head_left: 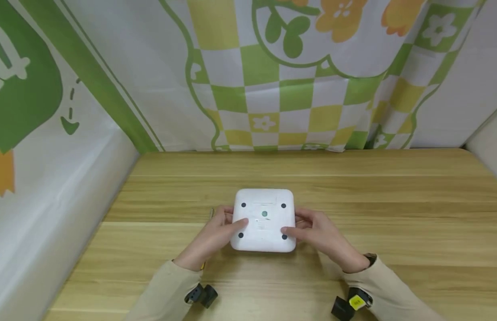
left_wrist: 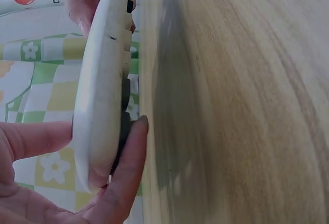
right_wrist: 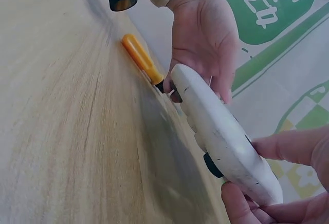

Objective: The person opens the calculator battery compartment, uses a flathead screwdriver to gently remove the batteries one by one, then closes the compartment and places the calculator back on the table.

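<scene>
The white device is held above the middle of the tabletop, apart from the surface, with its shadow on the wood below. Its outline is square with rounded corners. The upward face carries four dark round pads, one near each corner, and a small green dot near the center. Dark raised parts project from the face turned toward the tabletop.

The left hand pinches the left side: thumb on the upward face, fingers beneath. The right hand pinches the right side in the same manner, its thumb near the near-right pad.

An orange-handled tool lies on the tabletop beside the left hand. Beige sleeves cover both forearms; a black camera unit is fitted at each wrist. A checkered cloth hangs at the far edge.
</scene>
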Action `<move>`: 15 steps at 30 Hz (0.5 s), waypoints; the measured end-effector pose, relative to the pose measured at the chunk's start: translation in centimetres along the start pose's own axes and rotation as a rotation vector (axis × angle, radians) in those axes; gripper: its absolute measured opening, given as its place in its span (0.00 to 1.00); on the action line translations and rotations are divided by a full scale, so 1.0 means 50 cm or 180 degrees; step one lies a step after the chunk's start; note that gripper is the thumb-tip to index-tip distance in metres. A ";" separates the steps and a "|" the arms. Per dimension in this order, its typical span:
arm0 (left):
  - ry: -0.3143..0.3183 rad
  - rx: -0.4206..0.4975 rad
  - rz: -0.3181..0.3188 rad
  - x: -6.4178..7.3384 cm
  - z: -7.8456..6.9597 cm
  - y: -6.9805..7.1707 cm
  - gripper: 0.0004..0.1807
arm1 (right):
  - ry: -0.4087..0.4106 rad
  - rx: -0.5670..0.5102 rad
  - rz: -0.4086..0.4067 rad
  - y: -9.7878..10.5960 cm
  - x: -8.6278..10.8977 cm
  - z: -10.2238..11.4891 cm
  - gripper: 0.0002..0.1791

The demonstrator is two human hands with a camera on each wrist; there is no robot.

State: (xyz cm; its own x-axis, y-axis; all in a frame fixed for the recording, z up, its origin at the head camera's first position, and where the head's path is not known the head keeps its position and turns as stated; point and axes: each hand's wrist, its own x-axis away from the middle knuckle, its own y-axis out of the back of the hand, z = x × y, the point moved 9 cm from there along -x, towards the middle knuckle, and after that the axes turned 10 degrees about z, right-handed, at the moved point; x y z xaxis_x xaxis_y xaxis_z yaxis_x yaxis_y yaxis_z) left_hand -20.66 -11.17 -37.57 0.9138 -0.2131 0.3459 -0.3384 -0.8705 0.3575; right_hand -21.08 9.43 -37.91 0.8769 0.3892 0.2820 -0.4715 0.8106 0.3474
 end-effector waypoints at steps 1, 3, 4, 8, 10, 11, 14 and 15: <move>-0.0004 -0.0013 -0.0009 0.000 0.001 0.001 0.26 | 0.0005 0.0016 0.0003 0.000 0.000 0.000 0.35; 0.0007 -0.0044 -0.0029 0.001 0.003 0.004 0.27 | 0.0035 0.0025 0.0018 0.000 -0.002 -0.001 0.35; 0.0014 -0.0041 -0.0031 0.001 0.004 0.004 0.27 | 0.0048 0.0027 0.0032 -0.001 -0.002 -0.002 0.35; 0.0066 -0.0058 -0.0009 -0.002 0.010 0.004 0.28 | 0.0064 0.0018 0.0110 -0.006 -0.004 -0.008 0.36; 0.0067 -0.0113 -0.0009 -0.004 0.011 0.005 0.29 | 0.0049 0.0046 0.0133 -0.009 -0.006 -0.011 0.37; 0.0070 -0.0155 -0.0011 -0.005 0.011 0.006 0.30 | 0.0036 0.0061 0.0142 -0.010 -0.007 -0.013 0.37; 0.0086 -0.0280 -0.0017 -0.006 0.013 0.007 0.31 | 0.0018 0.0100 0.0147 -0.013 -0.010 -0.017 0.37; 0.0092 -0.0324 -0.0019 -0.007 0.013 0.008 0.31 | 0.0023 0.0114 0.0147 -0.014 -0.010 -0.017 0.37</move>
State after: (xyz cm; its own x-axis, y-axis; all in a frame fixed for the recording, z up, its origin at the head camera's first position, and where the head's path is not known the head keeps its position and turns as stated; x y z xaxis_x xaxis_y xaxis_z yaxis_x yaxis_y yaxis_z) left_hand -20.95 -11.74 -38.13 0.9095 -0.1940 0.3677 -0.3554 -0.8218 0.4454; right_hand -21.11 9.02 -39.08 0.8547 0.4292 0.2920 -0.5144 0.7756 0.3659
